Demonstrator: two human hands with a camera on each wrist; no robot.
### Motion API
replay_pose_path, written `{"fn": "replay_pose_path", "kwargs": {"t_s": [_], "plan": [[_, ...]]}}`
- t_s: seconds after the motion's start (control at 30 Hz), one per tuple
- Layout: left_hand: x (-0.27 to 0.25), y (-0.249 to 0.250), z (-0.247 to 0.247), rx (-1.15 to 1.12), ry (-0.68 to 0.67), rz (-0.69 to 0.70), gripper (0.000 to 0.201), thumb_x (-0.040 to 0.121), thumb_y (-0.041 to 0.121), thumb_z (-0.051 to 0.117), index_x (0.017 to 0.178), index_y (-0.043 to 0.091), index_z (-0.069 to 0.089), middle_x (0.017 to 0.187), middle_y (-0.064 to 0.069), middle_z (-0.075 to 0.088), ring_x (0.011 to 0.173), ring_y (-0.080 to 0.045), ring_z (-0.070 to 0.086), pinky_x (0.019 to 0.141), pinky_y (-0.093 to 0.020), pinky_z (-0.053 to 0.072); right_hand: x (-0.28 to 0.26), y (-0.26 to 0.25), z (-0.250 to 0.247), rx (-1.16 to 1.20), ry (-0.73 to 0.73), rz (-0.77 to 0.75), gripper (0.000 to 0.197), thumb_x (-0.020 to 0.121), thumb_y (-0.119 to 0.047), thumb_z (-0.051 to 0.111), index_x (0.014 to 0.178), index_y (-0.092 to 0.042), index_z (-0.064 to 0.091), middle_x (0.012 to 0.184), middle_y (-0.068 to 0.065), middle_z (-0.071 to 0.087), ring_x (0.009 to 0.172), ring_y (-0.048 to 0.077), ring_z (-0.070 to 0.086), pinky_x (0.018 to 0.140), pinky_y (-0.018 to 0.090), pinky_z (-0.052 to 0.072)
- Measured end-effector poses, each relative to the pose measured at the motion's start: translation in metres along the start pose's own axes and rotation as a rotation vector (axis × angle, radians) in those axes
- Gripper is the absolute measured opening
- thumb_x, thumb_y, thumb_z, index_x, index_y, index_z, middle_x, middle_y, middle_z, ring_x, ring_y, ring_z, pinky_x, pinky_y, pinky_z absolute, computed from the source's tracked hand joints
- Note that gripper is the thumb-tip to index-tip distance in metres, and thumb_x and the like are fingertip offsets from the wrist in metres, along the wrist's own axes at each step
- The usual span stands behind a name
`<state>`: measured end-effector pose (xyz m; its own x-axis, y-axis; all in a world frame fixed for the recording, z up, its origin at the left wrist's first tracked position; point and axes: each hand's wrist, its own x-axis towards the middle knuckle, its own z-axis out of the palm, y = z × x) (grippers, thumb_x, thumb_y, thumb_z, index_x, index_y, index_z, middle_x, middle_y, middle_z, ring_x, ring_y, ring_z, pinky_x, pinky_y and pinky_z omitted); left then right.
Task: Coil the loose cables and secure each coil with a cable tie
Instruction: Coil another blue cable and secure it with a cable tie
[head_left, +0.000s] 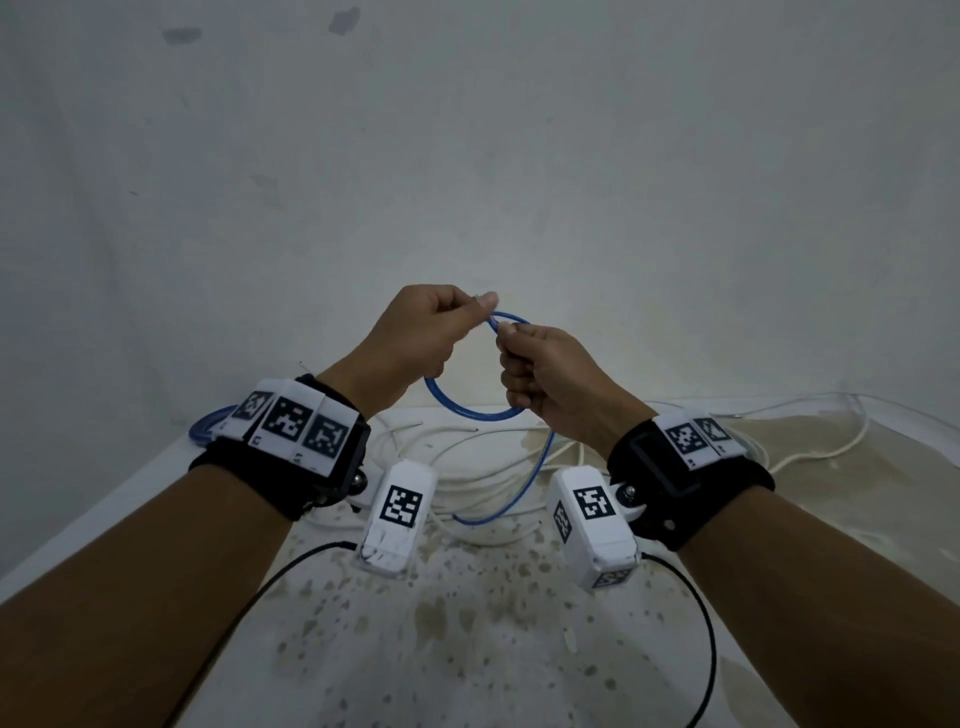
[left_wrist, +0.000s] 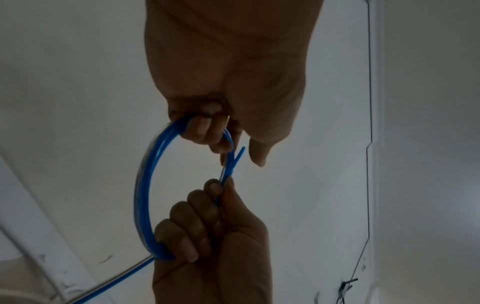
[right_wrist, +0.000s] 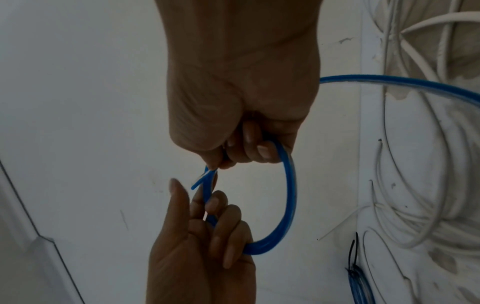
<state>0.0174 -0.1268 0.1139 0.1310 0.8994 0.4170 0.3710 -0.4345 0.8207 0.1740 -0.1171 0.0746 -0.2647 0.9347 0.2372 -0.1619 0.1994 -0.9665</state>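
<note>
A blue cable (head_left: 470, 413) is bent into a small loop held up above the table. My left hand (head_left: 467, 312) grips the loop's left side, its thumb and fingers pinching the strands at the top. My right hand (head_left: 511, 343) grips the right side, fingers curled round it. The cable's tail (head_left: 519, 493) hangs down to the table. In the left wrist view the loop (left_wrist: 141, 185) runs between my left hand (left_wrist: 207, 133) and right hand (left_wrist: 207, 205), and a short free end (left_wrist: 240, 153) sticks out. The right wrist view shows the same loop (right_wrist: 288, 195).
Loose white cables (head_left: 467, 467) lie tangled on the stained white table (head_left: 467, 623) below my hands. A second blue cable, coiled (head_left: 208, 423), sits at the table's left edge by the wall; a black tie (right_wrist: 351, 253) sticks out of it. Black wrist-camera leads (head_left: 706, 649) trail near me.
</note>
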Motion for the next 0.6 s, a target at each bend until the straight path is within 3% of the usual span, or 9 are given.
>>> {"fn": "replay_pose_path", "kwargs": {"t_s": [0.1, 0.17, 0.23, 0.27, 0.37, 0.47, 0.53, 0.6], "plan": [[0.0, -0.006, 0.004, 0.089, 0.115, 0.074, 0.027, 0.094, 0.033, 0.062, 0.085, 0.01, 0.073, 0.057, 0.002, 0.046, 0.046, -0.007, 0.035, 0.047, -0.019, 0.033, 0.001, -0.001, 0.004, -0.049, -0.008, -0.021, 0.03, 0.104, -0.02, 0.047, 0.074, -0.015, 0.048, 0.054, -0.004, 0.027, 0.044, 0.01, 0.025, 0.045, 0.024, 0.032], [0.001, -0.01, 0.005, 0.085, 0.184, 0.093, 0.028, 0.095, 0.031, 0.061, 0.087, 0.007, 0.075, 0.065, -0.013, 0.054, 0.059, -0.01, 0.044, 0.058, -0.022, 0.038, 0.001, -0.001, 0.006, -0.094, 0.012, -0.043, 0.029, 0.103, -0.024, 0.05, 0.077, -0.011, 0.055, 0.053, -0.002, 0.033, 0.045, 0.012, 0.032, 0.05, 0.028, 0.04], [0.002, -0.013, 0.005, 0.063, 0.218, 0.105, 0.032, 0.094, 0.03, 0.062, 0.085, 0.001, 0.073, 0.079, -0.029, 0.058, 0.07, -0.015, 0.048, 0.067, -0.029, 0.041, 0.001, -0.002, 0.006, -0.161, 0.067, -0.052, 0.037, 0.102, -0.034, 0.05, 0.082, -0.007, 0.066, 0.058, 0.005, 0.054, 0.051, 0.016, 0.051, 0.059, 0.032, 0.053], [0.003, -0.014, 0.004, 0.055, 0.233, 0.111, 0.033, 0.094, 0.03, 0.062, 0.085, 0.0, 0.072, 0.083, -0.031, 0.06, 0.07, -0.016, 0.048, 0.068, -0.03, 0.041, 0.0, -0.002, 0.005, -0.205, 0.105, -0.051, 0.044, 0.102, -0.039, 0.048, 0.084, -0.006, 0.07, 0.065, 0.007, 0.065, 0.058, 0.018, 0.061, 0.063, 0.031, 0.056], [0.005, -0.015, -0.001, 0.037, 0.276, 0.107, 0.035, 0.094, 0.029, 0.062, 0.087, -0.003, 0.071, 0.069, -0.022, 0.052, 0.062, -0.013, 0.044, 0.062, -0.022, 0.039, -0.004, -0.001, -0.002, -0.304, 0.252, -0.079, 0.051, 0.102, -0.042, 0.046, 0.084, -0.003, 0.073, 0.073, 0.009, 0.075, 0.066, 0.023, 0.071, 0.061, 0.033, 0.06], [0.008, -0.019, -0.008, 0.015, 0.306, 0.11, 0.036, 0.094, 0.028, 0.062, 0.087, -0.006, 0.07, 0.062, -0.008, 0.044, 0.054, -0.01, 0.036, 0.049, -0.014, 0.033, -0.002, 0.0, -0.016, -0.419, 0.521, -0.292, 0.044, 0.099, -0.035, 0.053, 0.068, -0.008, 0.068, 0.056, 0.006, 0.066, 0.049, 0.02, 0.059, 0.053, 0.031, 0.049], [0.007, -0.019, -0.008, 0.01, 0.293, 0.124, 0.035, 0.095, 0.028, 0.062, 0.086, -0.005, 0.07, 0.056, -0.003, 0.039, 0.049, -0.01, 0.032, 0.046, -0.015, 0.031, 0.005, -0.004, -0.025, -0.522, 0.66, -0.408, 0.039, 0.097, -0.036, 0.056, 0.064, -0.017, 0.064, 0.056, -0.003, 0.061, 0.052, 0.012, 0.053, 0.059, 0.027, 0.042], [0.006, -0.018, -0.004, -0.018, 0.254, 0.155, 0.034, 0.095, 0.026, 0.061, 0.087, -0.005, 0.07, 0.052, -0.001, 0.033, 0.045, -0.009, 0.027, 0.045, -0.017, 0.028, 0.011, -0.014, -0.025, -0.474, 0.559, -0.349, 0.034, 0.099, -0.037, 0.053, 0.074, -0.019, 0.068, 0.069, -0.007, 0.066, 0.065, 0.007, 0.058, 0.067, 0.028, 0.046]]}}
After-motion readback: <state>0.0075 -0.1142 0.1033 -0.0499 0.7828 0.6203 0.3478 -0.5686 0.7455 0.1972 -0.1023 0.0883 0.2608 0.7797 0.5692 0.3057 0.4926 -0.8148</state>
